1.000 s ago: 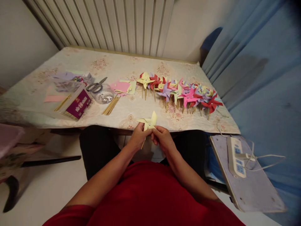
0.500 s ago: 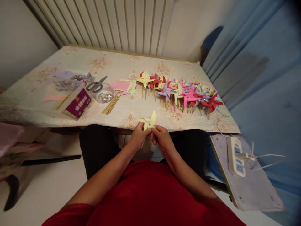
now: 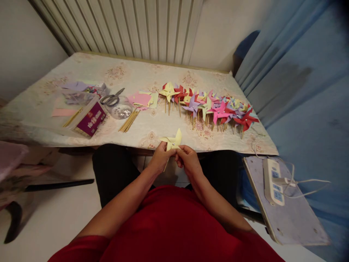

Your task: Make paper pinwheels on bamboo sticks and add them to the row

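Over the table's front edge, both hands hold a pale yellow paper pinwheel (image 3: 173, 142) with a silvery pin at its centre. My left hand (image 3: 160, 157) is closed on it from the left, and a bit of its wooden stick shows below the fingers. From the right, my right hand (image 3: 187, 157) pinches a lower blade between thumb and fingers. Part of the pinwheel is hidden behind the hands. Beyond them on the right stand several finished-looking pinwheels (image 3: 219, 111) in red, pink, purple and yellow on sticks.
On the table's left lie scissors (image 3: 112, 97), a clear dish of small shiny pins (image 3: 121, 111), wooden sticks (image 3: 129, 121), coloured paper pieces (image 3: 141, 99) and a purple-labelled plastic box (image 3: 89, 119). At the right, a power strip (image 3: 273, 182) with cables rests on a small board (image 3: 300, 222).
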Motion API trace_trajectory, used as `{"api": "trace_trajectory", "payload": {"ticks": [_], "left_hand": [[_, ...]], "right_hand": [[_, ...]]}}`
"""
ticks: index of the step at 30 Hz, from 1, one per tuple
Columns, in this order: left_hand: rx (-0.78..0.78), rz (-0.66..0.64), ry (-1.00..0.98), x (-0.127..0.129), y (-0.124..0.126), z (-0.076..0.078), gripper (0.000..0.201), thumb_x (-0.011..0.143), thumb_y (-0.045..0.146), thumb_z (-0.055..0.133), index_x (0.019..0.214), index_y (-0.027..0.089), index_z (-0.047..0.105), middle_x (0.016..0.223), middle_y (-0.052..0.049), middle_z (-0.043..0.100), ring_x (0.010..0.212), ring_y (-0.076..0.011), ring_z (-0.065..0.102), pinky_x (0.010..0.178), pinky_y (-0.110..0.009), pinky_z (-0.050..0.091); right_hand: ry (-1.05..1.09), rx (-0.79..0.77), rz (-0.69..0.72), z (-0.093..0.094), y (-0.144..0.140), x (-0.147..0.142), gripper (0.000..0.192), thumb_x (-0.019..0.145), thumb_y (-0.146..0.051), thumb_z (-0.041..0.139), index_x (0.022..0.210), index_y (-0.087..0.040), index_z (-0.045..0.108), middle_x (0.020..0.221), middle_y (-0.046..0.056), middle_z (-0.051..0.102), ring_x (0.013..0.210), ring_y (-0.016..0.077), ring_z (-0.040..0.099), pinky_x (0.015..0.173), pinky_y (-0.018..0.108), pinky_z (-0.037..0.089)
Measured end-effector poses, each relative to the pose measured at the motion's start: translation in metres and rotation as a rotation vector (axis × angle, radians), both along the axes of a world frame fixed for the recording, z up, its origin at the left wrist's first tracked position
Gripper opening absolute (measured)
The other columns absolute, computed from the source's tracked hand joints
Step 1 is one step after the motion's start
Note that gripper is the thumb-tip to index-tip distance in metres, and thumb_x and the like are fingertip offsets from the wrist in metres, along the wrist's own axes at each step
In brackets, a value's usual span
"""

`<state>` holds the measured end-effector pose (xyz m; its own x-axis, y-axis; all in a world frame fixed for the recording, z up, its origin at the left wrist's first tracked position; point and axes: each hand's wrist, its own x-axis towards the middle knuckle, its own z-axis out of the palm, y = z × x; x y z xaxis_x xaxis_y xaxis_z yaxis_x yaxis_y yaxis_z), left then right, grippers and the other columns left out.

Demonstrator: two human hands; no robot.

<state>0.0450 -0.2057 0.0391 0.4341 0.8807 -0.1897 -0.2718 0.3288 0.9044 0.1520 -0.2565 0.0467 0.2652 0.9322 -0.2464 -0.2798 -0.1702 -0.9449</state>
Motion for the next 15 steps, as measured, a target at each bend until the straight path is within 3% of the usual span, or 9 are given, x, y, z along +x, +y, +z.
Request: {"api": "trace_trajectory", "payload": {"ticks": [8,11,15], "left_hand": [[-0.048,0.004,-0.018,-0.009,0.011,-0.001,0.042,0.062,0.021,0.074,0.101,0.015,0.059,0.092,-0.004,0.067,0.073,-0.0127,0.061,0.059,-0.022,0.042],[-0.092,-0.059,-0.018,-0.014,0.016,-0.001,0.044,0.060,0.021,0.076,0.101,0.014,0.060,0.090,-0.004,0.068,0.070,-0.0125,0.061,0.059,-0.022,0.042],[-0.114,-0.157,0.008,-0.020,0.021,0.000,0.040,0.060,0.018,0.076,0.097,0.013,0.061,0.086,-0.004,0.068,0.068,-0.0121,0.061,0.060,-0.022,0.042]], "right_hand": [[-0.164,-0.019,-0.003,0.008,-0.008,0.027,0.028,0.074,-0.037,0.062,0.094,-0.018,0.063,0.056,-0.005,0.061,0.034,0.0076,0.044,0.034,0.019,0.026],[-0.269,0.039,-0.069,0.009,-0.006,0.043,0.024,0.075,-0.035,0.062,0.093,-0.018,0.065,0.057,-0.004,0.062,0.036,0.0077,0.043,0.037,0.020,0.028],[-0.373,0.150,-0.051,0.011,-0.001,0.055,0.023,0.075,-0.030,0.062,0.096,-0.020,0.067,0.062,-0.004,0.062,0.042,0.0088,0.047,0.044,0.022,0.037]]}}
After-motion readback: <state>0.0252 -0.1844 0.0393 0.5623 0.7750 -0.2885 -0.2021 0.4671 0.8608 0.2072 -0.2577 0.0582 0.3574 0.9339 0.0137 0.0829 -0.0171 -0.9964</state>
